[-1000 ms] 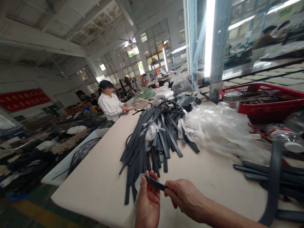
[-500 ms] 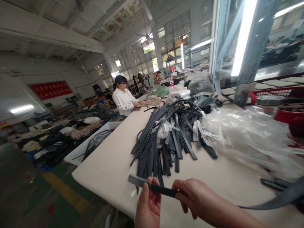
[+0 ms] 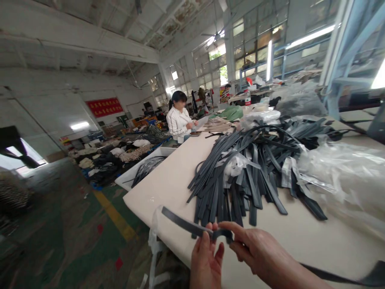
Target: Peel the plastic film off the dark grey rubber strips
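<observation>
At the bottom of the view my left hand (image 3: 206,263) and my right hand (image 3: 260,253) both pinch one dark grey strap (image 3: 183,221). The strap sticks out to the left past my fingers, over the table's near corner. Its other end trails off to the lower right behind my right forearm. A clear plastic sleeve (image 3: 154,237) hangs down below the strap's left part. A big heap of similar dark straps (image 3: 249,168) lies on the beige table (image 3: 168,184) just beyond my hands.
Crumpled clear plastic bags (image 3: 339,168) lie right of the heap. A white bin with dark straps (image 3: 144,168) stands by the table's left edge. A person in a white top (image 3: 178,120) works at the far end. Piles of goods cover the floor to the left.
The view has swung left. The strap has slid further left through my fingers, so more of it sticks out past my left hand. The plastic sleeve now hangs below it.
</observation>
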Demonstrator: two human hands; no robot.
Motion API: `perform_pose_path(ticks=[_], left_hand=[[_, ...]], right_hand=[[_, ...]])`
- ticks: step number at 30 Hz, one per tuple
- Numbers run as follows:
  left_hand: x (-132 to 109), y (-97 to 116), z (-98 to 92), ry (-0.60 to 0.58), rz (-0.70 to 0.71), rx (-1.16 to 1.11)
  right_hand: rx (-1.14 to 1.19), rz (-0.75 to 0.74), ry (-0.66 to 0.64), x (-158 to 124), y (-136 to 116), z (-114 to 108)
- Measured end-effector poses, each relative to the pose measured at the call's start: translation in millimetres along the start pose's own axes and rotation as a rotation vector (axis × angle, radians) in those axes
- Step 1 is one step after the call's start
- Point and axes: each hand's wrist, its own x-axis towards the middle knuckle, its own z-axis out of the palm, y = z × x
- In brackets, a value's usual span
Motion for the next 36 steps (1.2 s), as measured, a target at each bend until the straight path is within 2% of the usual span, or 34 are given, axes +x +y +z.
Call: perform_pose_path(ticks=[2, 5, 7, 9, 12, 15, 22, 28, 33, 36], left_hand=[[2.0, 0.8, -1.6, 0.011, 0.035, 0.010], [7.3, 23.3, -5.3, 0.088, 0.095, -0.038], [7.0, 33.1, -9.1, 0.118, 0.063, -0.073], [2.7, 26.7, -14.1, 0.154, -0.006, -0.063], [-4.9, -5.0, -22.7, 0.209, -0.114, -0.016], [-6.1, -26.0, -28.2, 0.183, -0.133, -0.021], [-6.3, 4.5, -25.1, 0.097, 0.008, -0.023], [-14.7, -17.1, -28.6, 0.030, -0.080, -0.025], [-11.9, -2.9, -25.2, 0.083, 0.057, -0.021], [-13.7, -7.6, -22.5, 0.060, 0.029, -0.027]], right_hand=[[0.065, 0.005, -0.018, 1.5, 3.8, 5.6], [0.239, 0.083, -0.076, -5.9, 23.1, 5.8], [0.301, 0.104, -0.102, -11.8, 34.2, 4.7], [0.283, 0.096, -0.116, -14.3, 35.3, 7.1], [0.245, 0.053, -0.152, -10.1, 19.8, 19.1], [0.283, -0.006, -0.174, -3.4, 5.1, 30.4], [0.328, 0.054, -0.140, -7.5, 20.2, 22.2], [0.310, -0.009, -0.167, -4.0, 15.6, 32.8], [0.303, 0.055, -0.152, -7.6, 28.7, 15.7], [0.272, 0.037, -0.142, -7.0, 24.4, 16.3]])
